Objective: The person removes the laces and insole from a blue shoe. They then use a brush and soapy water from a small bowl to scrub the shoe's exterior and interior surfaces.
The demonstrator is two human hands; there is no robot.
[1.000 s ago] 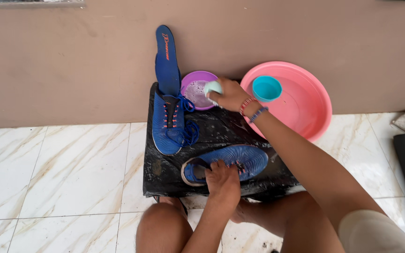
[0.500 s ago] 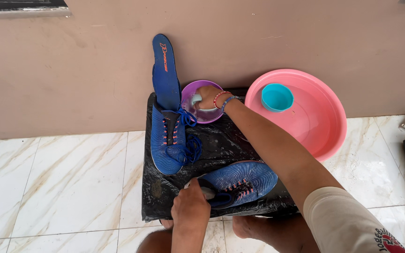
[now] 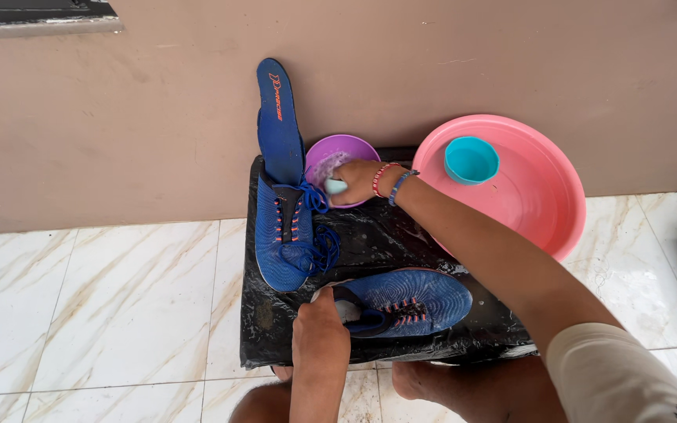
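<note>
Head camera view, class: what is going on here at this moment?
A person sits over a black wet board. The left hand grips the heel of a blue shoe lying on its side. The right hand holds a pale brush in a purple bowl. A second blue shoe rests alongside.

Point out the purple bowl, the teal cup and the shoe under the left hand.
purple bowl [image 3: 352, 146]: head view, on its far rim.
teal cup [image 3: 471, 160]: head view, on its inside bottom, within the pink basin.
blue shoe [image 3: 425, 297]: head view, on the toe part of its upper.
</note>
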